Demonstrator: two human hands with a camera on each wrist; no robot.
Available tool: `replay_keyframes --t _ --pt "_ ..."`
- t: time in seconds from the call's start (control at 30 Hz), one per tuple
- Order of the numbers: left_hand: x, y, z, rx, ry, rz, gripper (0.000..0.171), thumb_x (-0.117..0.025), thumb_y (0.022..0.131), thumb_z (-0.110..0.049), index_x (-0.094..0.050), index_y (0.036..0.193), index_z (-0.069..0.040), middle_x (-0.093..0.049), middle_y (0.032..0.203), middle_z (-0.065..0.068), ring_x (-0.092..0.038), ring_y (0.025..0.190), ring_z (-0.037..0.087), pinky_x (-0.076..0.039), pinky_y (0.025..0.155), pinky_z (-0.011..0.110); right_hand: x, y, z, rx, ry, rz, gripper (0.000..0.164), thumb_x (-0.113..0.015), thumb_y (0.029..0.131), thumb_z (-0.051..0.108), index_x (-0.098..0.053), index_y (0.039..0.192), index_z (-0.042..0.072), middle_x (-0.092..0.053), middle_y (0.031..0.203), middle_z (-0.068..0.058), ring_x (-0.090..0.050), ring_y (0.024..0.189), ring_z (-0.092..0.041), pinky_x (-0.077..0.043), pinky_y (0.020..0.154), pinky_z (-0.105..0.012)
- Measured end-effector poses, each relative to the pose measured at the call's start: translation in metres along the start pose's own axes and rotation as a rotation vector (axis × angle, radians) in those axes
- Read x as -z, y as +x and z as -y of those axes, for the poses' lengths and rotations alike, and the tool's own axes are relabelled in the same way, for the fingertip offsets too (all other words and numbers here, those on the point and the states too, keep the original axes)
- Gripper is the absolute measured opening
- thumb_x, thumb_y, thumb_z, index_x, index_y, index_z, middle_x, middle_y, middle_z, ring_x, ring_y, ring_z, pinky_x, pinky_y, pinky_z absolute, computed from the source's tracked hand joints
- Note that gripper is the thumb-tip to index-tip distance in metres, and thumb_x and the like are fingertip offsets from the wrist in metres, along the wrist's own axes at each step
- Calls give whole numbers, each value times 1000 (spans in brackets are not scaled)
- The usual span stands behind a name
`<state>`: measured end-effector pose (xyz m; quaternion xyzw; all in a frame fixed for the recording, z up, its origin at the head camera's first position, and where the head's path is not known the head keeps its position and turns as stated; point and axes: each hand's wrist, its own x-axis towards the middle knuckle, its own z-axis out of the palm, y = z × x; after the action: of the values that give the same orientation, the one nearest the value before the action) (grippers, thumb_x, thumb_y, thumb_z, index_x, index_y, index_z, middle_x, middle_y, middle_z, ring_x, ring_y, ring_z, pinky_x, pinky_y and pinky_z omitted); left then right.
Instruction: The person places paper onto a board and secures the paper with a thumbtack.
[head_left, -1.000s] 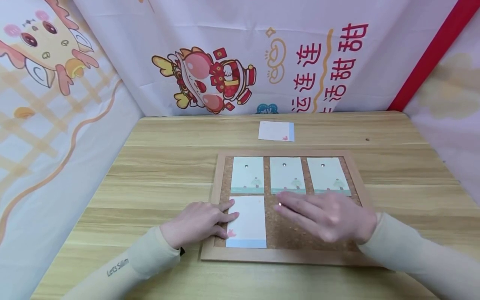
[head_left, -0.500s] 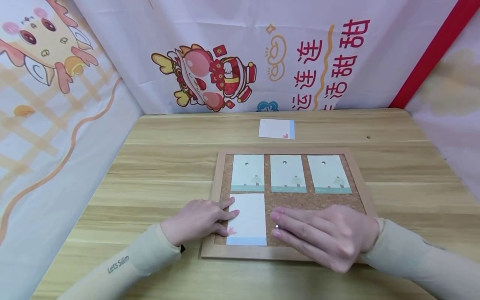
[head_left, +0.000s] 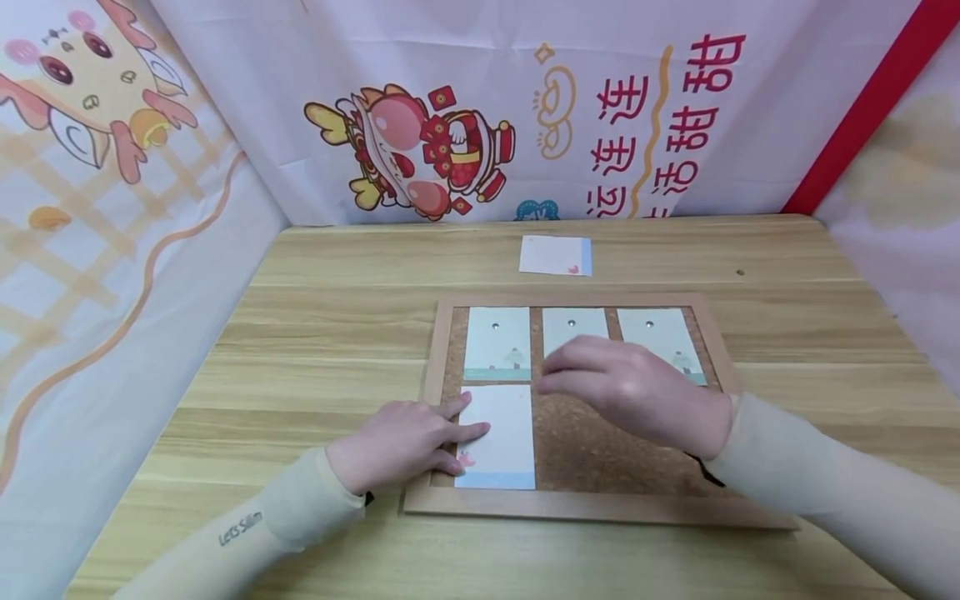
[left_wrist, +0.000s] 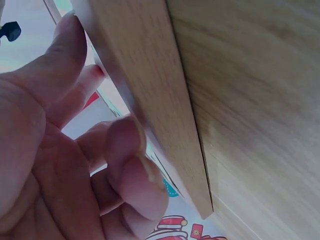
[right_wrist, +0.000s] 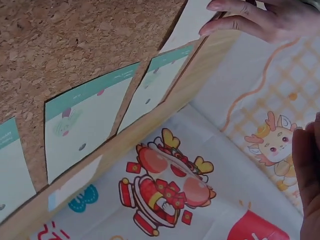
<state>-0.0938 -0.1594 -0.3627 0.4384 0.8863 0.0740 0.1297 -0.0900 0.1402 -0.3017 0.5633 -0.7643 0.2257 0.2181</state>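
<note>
On a wood-framed cork board (head_left: 600, 467), a white note card (head_left: 497, 437) with a blue strip lies at the lower left. The fingertips of my left hand (head_left: 401, 442) rest on the card's left side; in the left wrist view some fingers bend beside the frame. My right hand (head_left: 626, 379) hovers above the board with fingertips together, right of that card. A silver thumbtack shows between these fingertips in the earlier frames; now the fingers hide it. Along the board's top row hang a left card (head_left: 487, 354), a middle card (head_left: 557, 331) and a right card (head_left: 671, 333), each with a silver tack.
Behind the board, another blue-striped note card (head_left: 555, 254) lies on the wooden table (head_left: 322, 333). A small dark spot (head_left: 740, 272) marks the table at the back right. Printed cloth (head_left: 247, 92) closes off the back and sides.
My right hand came down toward the board's front, then rose back over the middle and right cards, turning its fingertips downward. The left hand stays on the lower-left card, its middle finger reaching slightly farther.
</note>
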Motion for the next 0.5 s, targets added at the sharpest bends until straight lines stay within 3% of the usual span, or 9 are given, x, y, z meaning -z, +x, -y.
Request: replay_keyframes --t 0.13,0.27,0.5 --pt "-1 0 0 7 13 -1 57 -69 84 -48 -63 137 -26 -48 145 22 -68 94 21 -45 54 28 -8 10 -15 -184 131 51 25 -76 79 -12 -76 99 4 -67 97 -2 -65 89 -10 -53 77 -21" --pt "-1 0 -1 3 15 -5 56 -69 85 -48 -63 136 -27 -48 144 22 -68 97 22 -46 53 28 -17 20 -28 -438 333 156 18 -73 85 -5 -78 95 10 -70 92 5 -66 82 -5 -54 72 -21" --pt "1 -1 -1 0 -14 -14 55 -70 85 -46 -63 136 -27 -48 144 24 -69 85 20 -44 52 27 -51 33 -52 -874 600 368 7 -70 92 7 -77 93 9 -72 83 -3 -67 72 -22 -55 66 -35"
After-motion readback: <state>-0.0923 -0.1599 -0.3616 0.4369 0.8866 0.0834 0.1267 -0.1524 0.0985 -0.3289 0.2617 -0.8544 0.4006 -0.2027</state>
